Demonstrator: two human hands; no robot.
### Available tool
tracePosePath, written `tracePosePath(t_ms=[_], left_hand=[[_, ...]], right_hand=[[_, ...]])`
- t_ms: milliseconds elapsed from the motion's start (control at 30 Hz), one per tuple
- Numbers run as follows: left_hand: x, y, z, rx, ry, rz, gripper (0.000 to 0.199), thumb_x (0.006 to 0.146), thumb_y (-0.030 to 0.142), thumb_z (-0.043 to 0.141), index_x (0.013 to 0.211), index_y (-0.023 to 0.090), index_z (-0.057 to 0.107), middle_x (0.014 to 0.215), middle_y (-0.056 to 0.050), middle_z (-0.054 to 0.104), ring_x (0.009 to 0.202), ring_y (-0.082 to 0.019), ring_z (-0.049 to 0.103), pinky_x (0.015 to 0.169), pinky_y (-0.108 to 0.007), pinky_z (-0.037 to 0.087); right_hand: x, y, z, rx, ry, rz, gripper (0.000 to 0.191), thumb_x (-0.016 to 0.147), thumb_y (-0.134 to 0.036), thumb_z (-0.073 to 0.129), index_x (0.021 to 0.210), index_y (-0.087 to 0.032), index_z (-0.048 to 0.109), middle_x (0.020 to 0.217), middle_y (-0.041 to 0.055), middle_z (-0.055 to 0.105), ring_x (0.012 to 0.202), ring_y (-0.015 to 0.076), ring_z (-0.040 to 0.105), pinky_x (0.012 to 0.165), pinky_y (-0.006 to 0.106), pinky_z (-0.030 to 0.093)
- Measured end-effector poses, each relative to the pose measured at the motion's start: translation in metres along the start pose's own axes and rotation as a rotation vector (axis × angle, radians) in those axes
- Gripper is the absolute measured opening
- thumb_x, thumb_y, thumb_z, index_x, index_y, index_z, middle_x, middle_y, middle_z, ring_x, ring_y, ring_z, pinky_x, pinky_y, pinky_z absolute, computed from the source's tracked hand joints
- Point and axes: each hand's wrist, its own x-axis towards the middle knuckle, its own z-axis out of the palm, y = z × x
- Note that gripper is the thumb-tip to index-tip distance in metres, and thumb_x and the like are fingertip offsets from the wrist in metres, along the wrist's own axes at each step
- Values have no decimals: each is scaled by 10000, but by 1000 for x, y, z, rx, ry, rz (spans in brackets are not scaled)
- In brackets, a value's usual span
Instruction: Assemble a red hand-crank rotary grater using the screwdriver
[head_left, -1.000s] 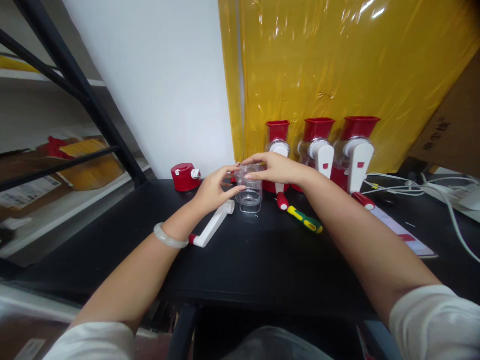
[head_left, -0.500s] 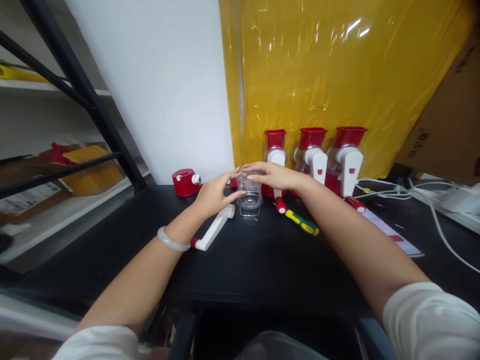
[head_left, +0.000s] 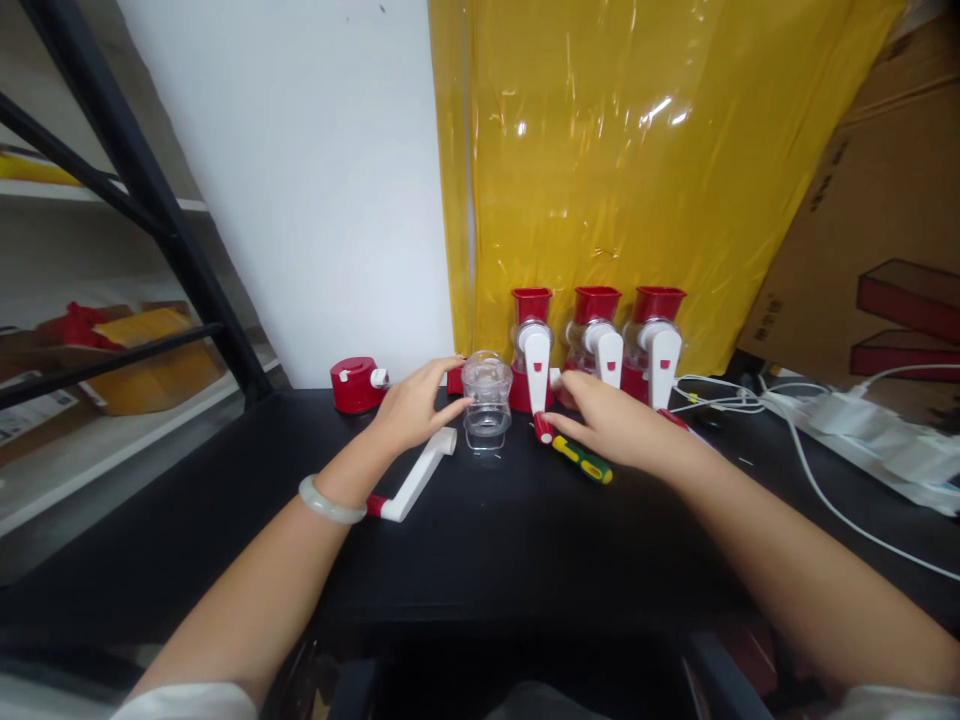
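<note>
A clear plastic grater body (head_left: 487, 395) stands upright on the black table. My left hand (head_left: 416, 405) is at its left side, thumb and fingers spread, the thumb tip at the clear wall; I cannot tell whether it touches. My right hand (head_left: 611, 420) is open in front of the row of graters, above a green and yellow screwdriver (head_left: 583, 461). Its fingertips are partly hidden by the nearest assembled rotary grater (head_left: 534, 350), which has a red hopper and white crank. A loose white crank handle (head_left: 420, 477) with a red grip lies below my left hand.
Two more rotary graters (head_left: 598, 305) (head_left: 660, 305) stand behind my right hand. A red grater base (head_left: 358, 387) sits at the back left. White cables and a power strip (head_left: 855, 425) lie on the right, near a large cardboard box (head_left: 862, 220). Shelving (head_left: 150, 200) is at the left.
My right hand has left the clear grater body and moved right, to the crank handles and screwdriver. My left hand stays beside the clear body. The view has shifted slightly.
</note>
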Motion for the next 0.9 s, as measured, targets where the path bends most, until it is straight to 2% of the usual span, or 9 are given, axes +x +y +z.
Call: tracePosePath(t_ms=[67, 133, 233, 300, 400, 533, 733, 833, 900], left_hand=[[1, -7, -9, 5, -47, -107, 398, 885, 510, 597, 1113, 185, 576, 1018, -115, 710, 803, -227, 699, 642, -335, 530], [0, -15, -17, -46, -264, -234, 382, 883, 572, 552, 935, 194, 576, 792, -58, 687, 662, -202, 654, 549, -300, 470], [-5, -22, -20, -80, -662, -349, 466, 754, 658, 638, 806, 203, 550, 699, -41, 658, 592, -200, 614, 490, -284, 399], [-9, -22, -15, -50, -778, -367, 484, 659, 646, 708, 776, 205, 544, 702, -46, 656, 584, -203, 601, 483, -285, 366], [-11, -18, -5, -12, -781, -360, 412, 676, 573, 689, 767, 208, 523, 711, -45, 646, 590, -199, 588, 493, -284, 348], [-10, -20, 7, 41, -749, -342, 336, 761, 512, 623, 825, 204, 503, 745, -45, 640, 609, -196, 585, 511, -282, 345], [-9, -18, 13, 237, -566, -231, 297, 821, 450, 629, 946, 187, 573, 978, -87, 628, 797, -223, 615, 620, -299, 402], [-9, -10, 13, 291, -475, -124, 284, 839, 440, 642, 971, 190, 631, 1066, -102, 593, 959, -256, 601, 711, -315, 434], [-8, -3, 14, 289, -472, -54, 260, 840, 440, 654, 883, 183, 660, 1019, -96, 596, 996, -263, 586, 743, -319, 438]], right_hand=[[-13, 10, 1, -81, -103, 133, 390, 934, -525, 431, 970, -185, 617, 886, 119, 704, 770, 268, 682, 640, 385, 508], [-21, 19, 9, -148, -156, 183, 347, 919, -524, 457, 878, -206, 592, 838, 100, 700, 731, 258, 673, 604, 362, 469], [-24, 24, 28, -227, -192, 191, 343, 902, -523, 485, 963, -200, 583, 982, 134, 709, 866, 295, 692, 670, 371, 472], [-24, 25, 39, -274, -233, 202, 366, 893, -513, 507, 1040, -185, 575, 1054, 155, 700, 937, 321, 690, 692, 377, 475], [-26, 26, 49, -319, -283, 189, 300, 897, -401, 512, 1069, -163, 572, 1049, 162, 697, 936, 322, 691, 691, 366, 471], [-34, 32, 48, -270, -300, 152, 230, 866, -260, 494, 1041, -146, 591, 1031, 153, 686, 918, 289, 685, 728, 347, 464], [-38, 47, 32, 18, -216, 148, 241, 846, -297, 539, 1043, -178, 609, 1062, 94, 664, 943, 221, 639, 835, 322, 447], [-37, 51, 31, 128, -211, 127, 226, 822, -283, 562, 1020, -192, 623, 1010, 63, 671, 894, 198, 622, 783, 299, 448], [-35, 51, 34, 194, -229, 95, 216, 814, -280, 570, 1006, -196, 628, 974, 47, 674, 827, 179, 611, 737, 288, 445]])
